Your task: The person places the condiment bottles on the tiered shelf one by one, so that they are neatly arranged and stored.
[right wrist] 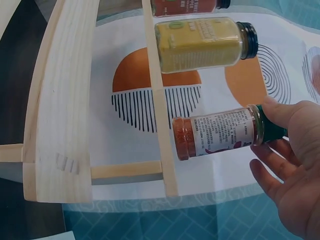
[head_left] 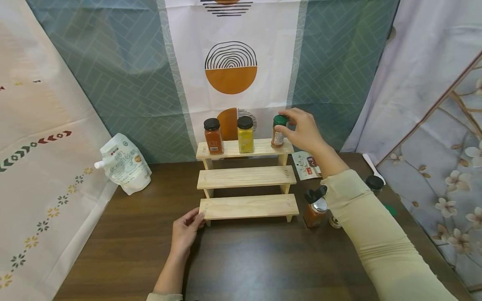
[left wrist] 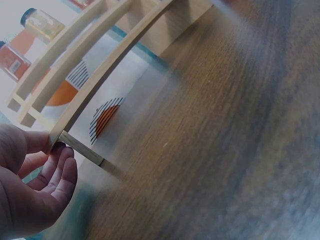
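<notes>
Right wrist: right hand (right wrist: 300, 182) partly hides the jar's (right wrist: 220, 131) green cap (right wrist: 271, 127).

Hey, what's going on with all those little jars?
Someone is handling jars at a wooden rack with three steps. Their right hand pinches the green-lidded jar by its lid, at the right end of the top step. Their left hand grips the left end of the bottom step. A red-orange jar and a yellow jar, both black-lidded, stand on the top step too.
</notes>
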